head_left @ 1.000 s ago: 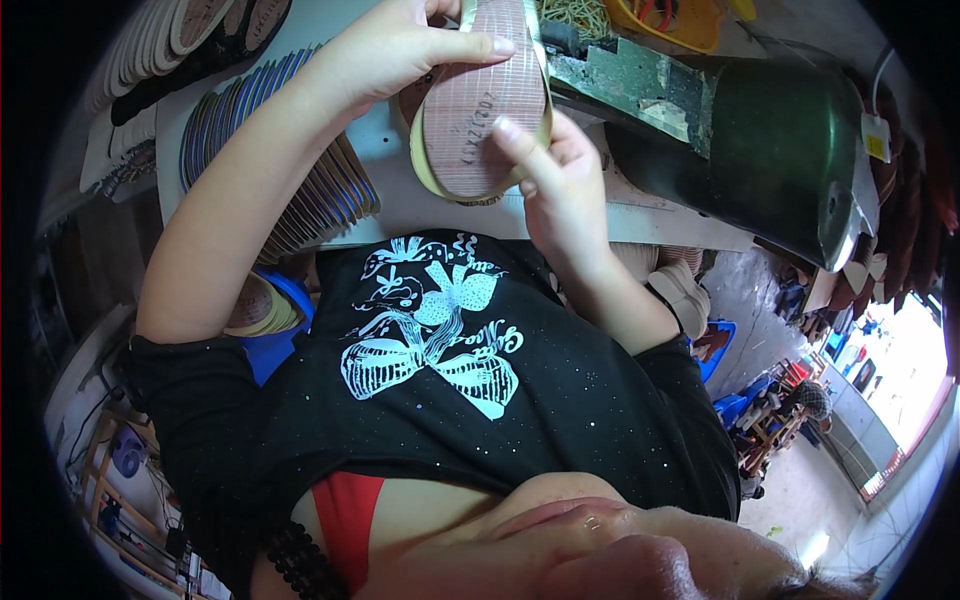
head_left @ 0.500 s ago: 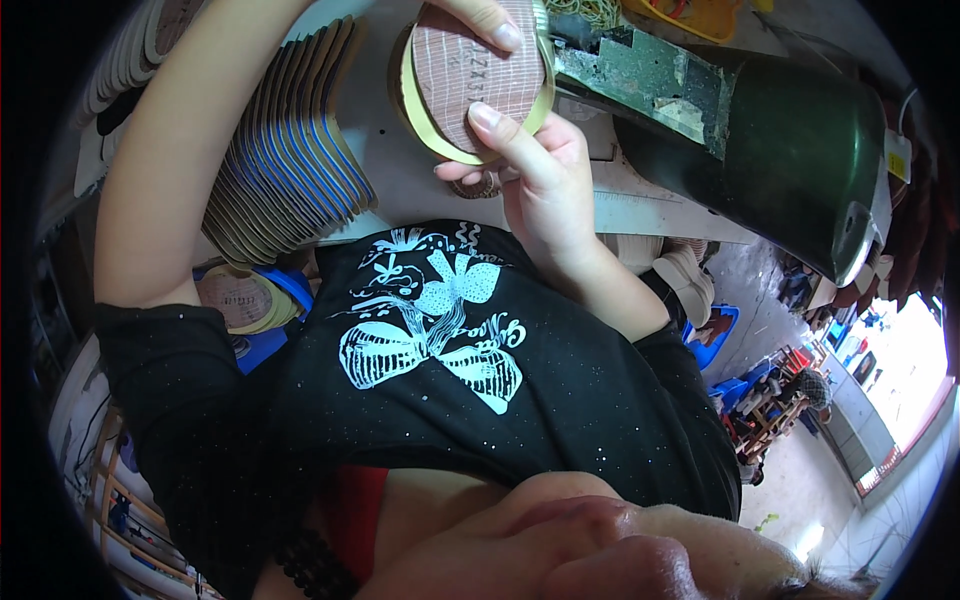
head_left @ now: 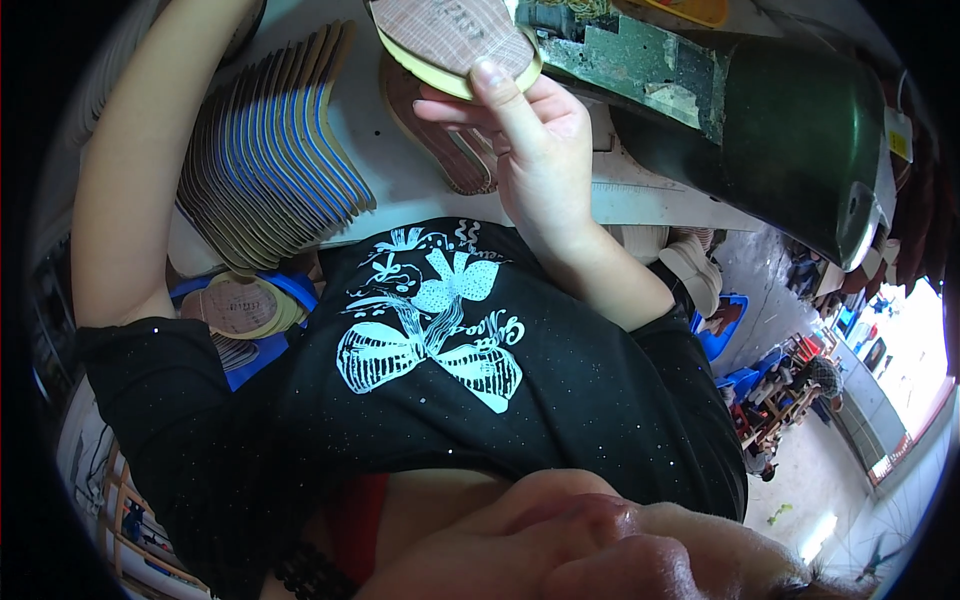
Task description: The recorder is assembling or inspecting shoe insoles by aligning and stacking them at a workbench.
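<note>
Near the top edge, my right hand (head_left: pixel 535 125) grips a shoe insole (head_left: pixel 465 45) with brownish-pink checked cloth on its face and a pale yellow rim. The thumb presses on the face and the fingers lie behind. The far end of this insole is cut off by the picture's top edge. Below it, a second brownish insole (head_left: pixel 470 165) lies on the white worktable (head_left: pixel 400 200), partly covered by the held one. My left forearm (head_left: pixel 130 180) reaches up at the left, and its hand is beyond the picture's edge.
A long row of insoles (head_left: pixel 280 140) stands on edge at the table's left. More insoles (head_left: pixel 235 305) lie in a blue container (head_left: pixel 305 290) by my left side. A dark green machine (head_left: pixel 780 130) stands at the right, close to my right hand. Behind it hang dark red pieces (head_left: pixel 925 200).
My left hand has let go of the insole and moved left, out of the picture. My right hand has shifted slightly upward with the insole, showing more of the one on the table.
</note>
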`<action>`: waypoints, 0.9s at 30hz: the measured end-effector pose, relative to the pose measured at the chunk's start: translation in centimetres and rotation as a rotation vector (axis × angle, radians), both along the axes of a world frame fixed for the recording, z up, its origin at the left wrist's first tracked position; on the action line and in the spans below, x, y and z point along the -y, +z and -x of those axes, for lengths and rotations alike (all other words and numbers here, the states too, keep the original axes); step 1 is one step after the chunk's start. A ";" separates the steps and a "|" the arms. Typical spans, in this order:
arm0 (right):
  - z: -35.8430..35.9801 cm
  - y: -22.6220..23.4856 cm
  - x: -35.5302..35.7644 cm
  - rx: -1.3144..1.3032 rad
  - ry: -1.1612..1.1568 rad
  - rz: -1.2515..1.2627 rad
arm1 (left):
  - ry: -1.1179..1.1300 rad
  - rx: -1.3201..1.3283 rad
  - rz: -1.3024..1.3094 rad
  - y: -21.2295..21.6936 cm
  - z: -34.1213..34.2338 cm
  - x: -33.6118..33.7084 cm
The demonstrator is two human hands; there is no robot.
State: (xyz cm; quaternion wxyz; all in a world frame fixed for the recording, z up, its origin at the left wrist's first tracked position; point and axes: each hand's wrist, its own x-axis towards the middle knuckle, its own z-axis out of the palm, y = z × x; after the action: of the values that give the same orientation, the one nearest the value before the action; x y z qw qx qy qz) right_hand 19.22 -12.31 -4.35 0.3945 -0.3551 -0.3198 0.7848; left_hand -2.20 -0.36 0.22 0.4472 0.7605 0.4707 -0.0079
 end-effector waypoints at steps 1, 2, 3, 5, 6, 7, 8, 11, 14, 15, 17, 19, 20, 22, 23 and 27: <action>-0.1 0.0 -0.1 0.018 0.021 0.025 | 0.033 -0.044 -0.012 0.2 0.1 0.5; -0.2 -0.1 -0.2 0.017 0.019 0.025 | 0.065 -0.087 -0.026 0.6 0.0 1.0; -0.3 -0.2 -0.3 0.035 0.027 0.005 | 0.063 -0.087 -0.026 0.9 -0.1 1.5; -0.5 -0.4 -0.6 0.051 0.037 -0.014 | 0.177 -0.019 0.054 1.3 -0.3 2.5; -0.6 -0.6 -0.7 0.050 0.049 -0.026 | 0.179 -0.020 0.054 1.5 -0.2 2.8; -0.7 -0.6 -0.8 0.049 0.061 -0.038 | 0.146 -0.067 0.006 1.6 -0.1 3.1; -0.9 -0.7 -0.9 0.052 0.057 -0.039 | 0.106 -0.109 -0.042 1.6 -0.2 3.2; -1.0 -0.9 -1.1 0.048 0.053 -0.051 | 0.129 -0.129 0.036 1.9 -0.4 4.4; -0.6 -0.5 -1.3 0.034 0.062 -0.078 | 0.153 -0.094 0.011 2.3 -0.2 6.4; -0.6 -0.6 -1.3 0.044 0.082 -0.067 | 0.179 -0.089 -0.009 2.2 -0.1 7.1; -0.5 -0.5 -1.3 0.060 0.091 -0.081 | 0.246 -0.101 0.025 2.3 -0.5 8.1; -0.7 0.3 -1.1 0.070 0.068 -0.074 | 0.301 -0.110 0.107 3.1 -1.6 8.4; -1.4 -0.1 -1.2 0.074 0.050 -0.080 | 0.283 -0.106 0.100 3.1 -2.5 8.4; -3.2 -1.4 -1.8 0.182 0.009 -0.106 | 0.375 0.113 0.291 2.0 -4.5 8.1; -3.1 -1.2 -1.5 0.105 0.078 -0.105 | 0.409 0.056 0.167 -0.1 -4.0 8.9; -1.8 0.0 1.9 0.320 0.291 -0.260 | 0.731 0.187 0.282 0.4 -4.4 12.1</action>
State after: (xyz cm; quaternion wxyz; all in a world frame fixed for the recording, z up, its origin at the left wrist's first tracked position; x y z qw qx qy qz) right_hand 21.00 -14.22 -4.38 0.2639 -0.3715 -0.5241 0.7195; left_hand 2.19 -12.46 0.60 0.5613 0.4716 0.6618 0.1567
